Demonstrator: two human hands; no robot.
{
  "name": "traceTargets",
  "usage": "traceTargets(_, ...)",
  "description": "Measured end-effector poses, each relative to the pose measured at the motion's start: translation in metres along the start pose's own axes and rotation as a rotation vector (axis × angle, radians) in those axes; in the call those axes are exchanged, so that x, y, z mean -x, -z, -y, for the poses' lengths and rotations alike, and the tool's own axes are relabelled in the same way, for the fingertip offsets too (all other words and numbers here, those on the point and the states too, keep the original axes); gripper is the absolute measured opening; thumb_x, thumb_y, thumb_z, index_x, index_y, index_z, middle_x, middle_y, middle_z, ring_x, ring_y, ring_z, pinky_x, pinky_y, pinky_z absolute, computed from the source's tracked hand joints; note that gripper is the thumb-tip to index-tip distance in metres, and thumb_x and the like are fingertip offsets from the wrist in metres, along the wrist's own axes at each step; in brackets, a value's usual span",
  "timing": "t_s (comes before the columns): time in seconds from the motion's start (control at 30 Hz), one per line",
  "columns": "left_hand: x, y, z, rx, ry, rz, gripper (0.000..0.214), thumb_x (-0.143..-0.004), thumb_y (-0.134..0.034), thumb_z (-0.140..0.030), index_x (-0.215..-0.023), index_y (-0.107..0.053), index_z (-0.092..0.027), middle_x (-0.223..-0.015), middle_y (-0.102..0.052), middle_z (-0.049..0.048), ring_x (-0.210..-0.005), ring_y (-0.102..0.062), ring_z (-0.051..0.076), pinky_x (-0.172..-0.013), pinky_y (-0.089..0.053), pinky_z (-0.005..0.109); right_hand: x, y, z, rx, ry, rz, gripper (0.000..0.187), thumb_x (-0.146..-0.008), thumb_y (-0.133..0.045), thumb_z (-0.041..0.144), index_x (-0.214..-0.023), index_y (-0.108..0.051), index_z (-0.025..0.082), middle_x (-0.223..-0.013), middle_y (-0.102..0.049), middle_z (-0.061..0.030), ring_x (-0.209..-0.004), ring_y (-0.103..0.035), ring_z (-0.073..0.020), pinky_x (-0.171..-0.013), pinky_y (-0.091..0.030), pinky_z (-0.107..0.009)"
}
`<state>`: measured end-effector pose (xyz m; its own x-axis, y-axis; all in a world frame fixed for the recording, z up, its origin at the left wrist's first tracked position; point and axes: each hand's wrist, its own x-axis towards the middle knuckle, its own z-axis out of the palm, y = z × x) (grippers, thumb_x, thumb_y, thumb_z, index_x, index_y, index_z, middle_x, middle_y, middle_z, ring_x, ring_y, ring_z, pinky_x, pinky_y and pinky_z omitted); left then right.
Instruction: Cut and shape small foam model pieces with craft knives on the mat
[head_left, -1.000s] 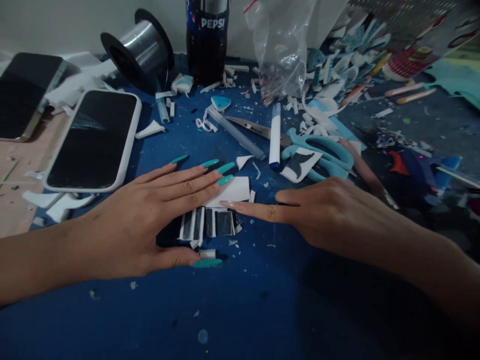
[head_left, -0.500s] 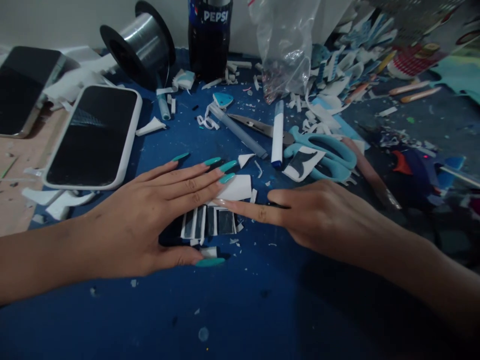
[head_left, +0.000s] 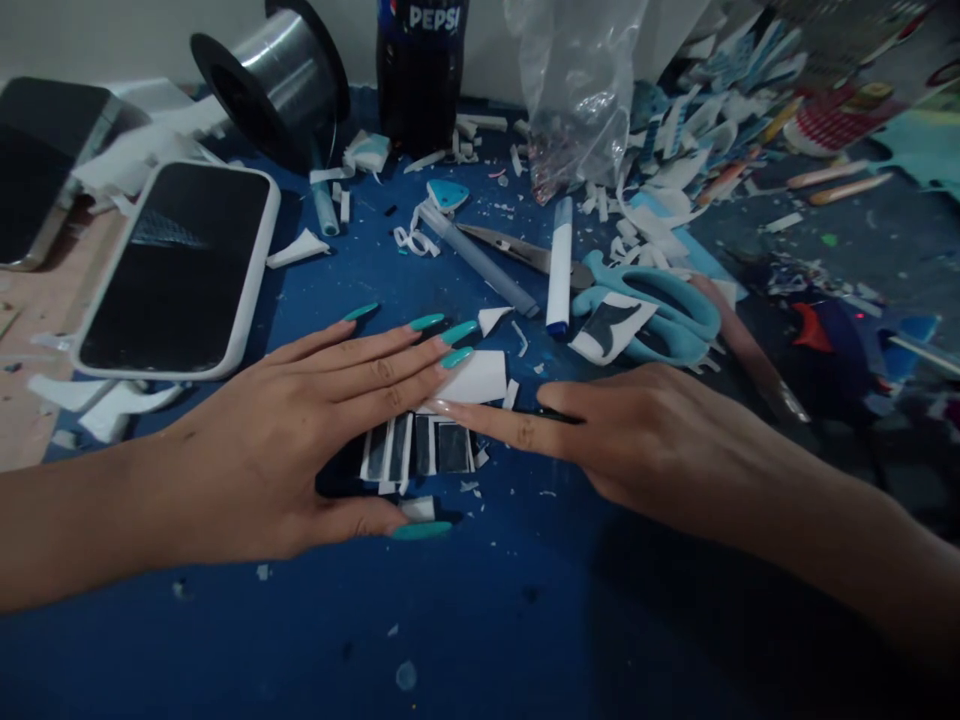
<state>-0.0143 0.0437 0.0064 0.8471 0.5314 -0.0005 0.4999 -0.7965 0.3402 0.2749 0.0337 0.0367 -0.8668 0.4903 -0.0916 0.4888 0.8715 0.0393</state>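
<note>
My left hand [head_left: 307, 420] lies flat with its fingers stretched out and turquoise nails showing. Its fingertips press on a white sheet piece [head_left: 480, 378], and its thumb rests beside a small white scrap [head_left: 418, 508]. My right hand [head_left: 622, 430] has its index finger extended to the lower edge of the white piece. Its other fingers are curled under; a thin dark edge shows by them, but what they hold is hidden. Several narrow white-edged dark strips [head_left: 386, 450] lie just below the white piece, partly covered by my left hand.
Beyond my hands lie blue-handled scissors [head_left: 679, 310], a white marker [head_left: 559, 270] and a clear plastic bag [head_left: 577, 100]. A white-cased phone [head_left: 176, 270], a wire spool [head_left: 289, 85] and a Pepsi bottle [head_left: 420, 85] stand farther left. Scraps litter the blue table [head_left: 300, 650].
The view has shifted slightly. Both hands keep nearly the same place on the white piece.
</note>
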Motion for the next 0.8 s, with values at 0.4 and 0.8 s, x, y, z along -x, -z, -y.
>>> traceTargets(0.4,-0.0024,-0.0002,0.0001,0.027,0.001,0.015,0.09,-0.085,-0.053,-0.067,-0.154,-0.009,-0.032,-0.159,-0.024,0.0007,-0.144,-0.03,0.033,-0.121,-0.021,0.058,0.0019,-0.0058,0.0006,-0.052,0.016,-0.037,0.084,-0.075,-0.029,-0.01,-0.153,-0.025,0.023,-0.063,-0.046,0.0045,-0.041,-0.026,-0.0083,-0.046,-0.012,-0.026)
traceTargets(0.8,-0.0016,0.0017,0.0011,-0.02,-0.022,-0.011,0.081,-0.091,-0.049,-0.061,-0.155,-0.015,-0.024,-0.158,-0.026,0.0024,-0.145,-0.03,0.029,-0.123,-0.018,0.049,0.0048,-0.0036,-0.0001,-0.061,-0.002,0.048,0.08,-0.084,-0.026,-0.008,-0.156,-0.014,0.026,-0.064,-0.047,0.0048,-0.043,-0.037,-0.0101,-0.046,-0.015,-0.028)
